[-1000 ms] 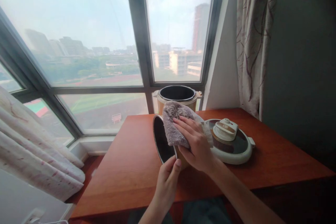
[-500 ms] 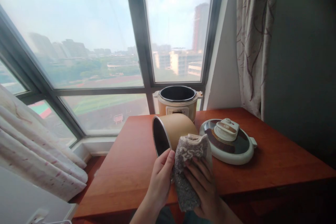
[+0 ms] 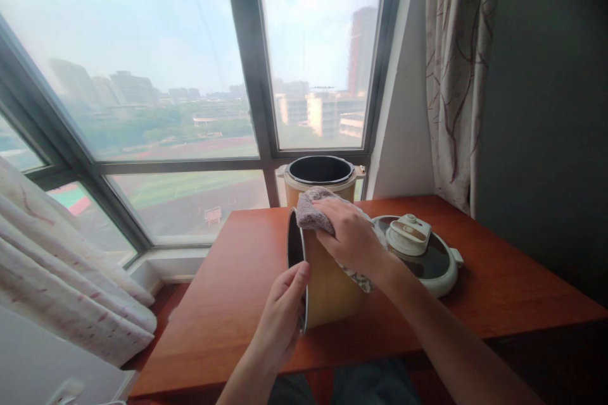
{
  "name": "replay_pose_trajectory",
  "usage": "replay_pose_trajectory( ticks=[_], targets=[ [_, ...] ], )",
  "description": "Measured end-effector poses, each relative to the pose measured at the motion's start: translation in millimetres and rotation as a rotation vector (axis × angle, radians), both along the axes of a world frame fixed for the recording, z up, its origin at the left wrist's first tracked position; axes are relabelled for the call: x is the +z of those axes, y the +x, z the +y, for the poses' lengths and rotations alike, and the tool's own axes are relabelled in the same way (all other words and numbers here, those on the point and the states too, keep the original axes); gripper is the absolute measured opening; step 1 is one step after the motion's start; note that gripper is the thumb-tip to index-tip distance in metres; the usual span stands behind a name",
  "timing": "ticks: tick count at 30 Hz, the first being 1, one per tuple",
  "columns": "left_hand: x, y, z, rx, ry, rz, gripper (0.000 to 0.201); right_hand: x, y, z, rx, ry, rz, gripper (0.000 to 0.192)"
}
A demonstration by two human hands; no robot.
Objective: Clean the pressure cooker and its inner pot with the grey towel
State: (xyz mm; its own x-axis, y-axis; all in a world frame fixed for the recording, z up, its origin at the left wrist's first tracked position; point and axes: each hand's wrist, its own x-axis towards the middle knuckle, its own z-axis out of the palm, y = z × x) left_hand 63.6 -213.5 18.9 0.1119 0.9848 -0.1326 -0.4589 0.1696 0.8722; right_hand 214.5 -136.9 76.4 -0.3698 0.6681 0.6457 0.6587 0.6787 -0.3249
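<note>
The inner pot [image 3: 327, 278] is held on its side above the near edge of the table [image 3: 237, 304], mouth turned left; the left hand [image 3: 280, 319] has its grip closed over the lower rim, thumb on the edge; the right hand [image 3: 351, 240] presses a grey cloth [image 3: 311, 212] flat on the pot's upper outside wall. Wiping looks under way, the dark inside apparently untouched; the cooker base [image 3: 320, 177] stands empty behind, its lid [image 3: 420, 250] lying beside the pot.

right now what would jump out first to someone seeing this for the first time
The tan inner pot tipped on its side at the table's near edge, the left hand gripping its rim and the right hand pressing a grey cloth on top. To its right lies the cooker lid; behind stands the open cooker body against the big window.
</note>
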Motion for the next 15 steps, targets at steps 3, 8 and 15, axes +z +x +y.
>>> replay_pose_trajectory(
  ticks=[3,8,15],
  targets=[
    [3.6,-2,1,0.013,-0.004,-0.009,0.041,13.0,-7,10,-0.021,-0.082,-0.083,0.029],
    [-5.7,-3,0,0.026,0.007,-0.023,0.039,17.0,-16,12,-0.063,-0.113,-0.162,0.019],
    [-72.1,-6,-21,0.271,-0.008,0.246,0.055,7.3,-19,11,-0.051,-0.044,-0.092,0.029]
  ],
)
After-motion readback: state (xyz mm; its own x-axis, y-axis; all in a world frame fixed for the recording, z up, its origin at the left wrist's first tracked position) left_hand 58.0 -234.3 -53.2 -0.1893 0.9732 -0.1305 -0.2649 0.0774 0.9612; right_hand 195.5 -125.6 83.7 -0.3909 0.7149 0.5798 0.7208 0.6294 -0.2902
